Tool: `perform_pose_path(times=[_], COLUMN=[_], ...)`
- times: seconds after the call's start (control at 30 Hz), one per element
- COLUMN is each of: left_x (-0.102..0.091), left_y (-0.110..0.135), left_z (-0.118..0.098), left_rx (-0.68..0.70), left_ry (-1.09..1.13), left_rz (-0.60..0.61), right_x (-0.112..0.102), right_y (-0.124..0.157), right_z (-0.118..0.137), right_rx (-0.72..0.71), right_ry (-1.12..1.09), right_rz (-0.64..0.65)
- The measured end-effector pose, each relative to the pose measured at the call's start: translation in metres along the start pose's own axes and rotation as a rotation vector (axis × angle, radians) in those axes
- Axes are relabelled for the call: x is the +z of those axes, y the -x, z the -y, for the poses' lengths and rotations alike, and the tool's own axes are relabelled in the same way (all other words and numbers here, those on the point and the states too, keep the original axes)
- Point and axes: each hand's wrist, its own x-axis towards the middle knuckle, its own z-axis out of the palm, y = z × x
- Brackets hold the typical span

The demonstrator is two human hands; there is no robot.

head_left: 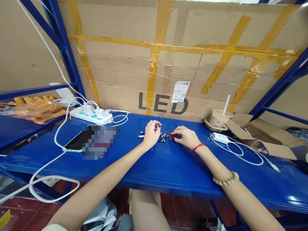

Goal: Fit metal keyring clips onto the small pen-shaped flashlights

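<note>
Right hand (184,134): fingers pinch a glossy red object (176,135) over the blue metal bench (144,166). Left hand (151,134): fingers curled, grip indeterminable. Small silver-and-black metal pieces (163,139) lie loose between; a stray knuckle could scatter them.

A glossy blue tabletop (154,165) anchored the space. Behind it stood a wall of brown cardboard (115,77), crossed by strips of yellow tape (115,40) and printed with 3 black letters, "LED", beside 1 white label (179,92). Blue metal posts rose at the tabletop's left and right ends, and a second blue shelf (21,133) adjoined its left. Beneath it lay dark red floor tiles (185,210). Light gleamed along its front edge.
</note>
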Motion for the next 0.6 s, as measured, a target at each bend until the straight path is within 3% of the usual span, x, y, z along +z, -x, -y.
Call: perform_pose_path(times=[0.23,0.6], left_x=[-0.0009,0.0001], left_y=[0.0003,0.0004], left_z=[-0.0025,-0.0014], left_rx=[-0.013,-0.004], left_ry=[-0.008,-0.007], left_rz=[0.001,-0.004], right_x=[-0.0025,0.0017], right_y=[0.0015,0.0002], right_z=[-0.0026,-0.0074], right_rx=[0.106,-0.018], right_ry=[0.098,0.129], right_rz=[0.031,0.018])
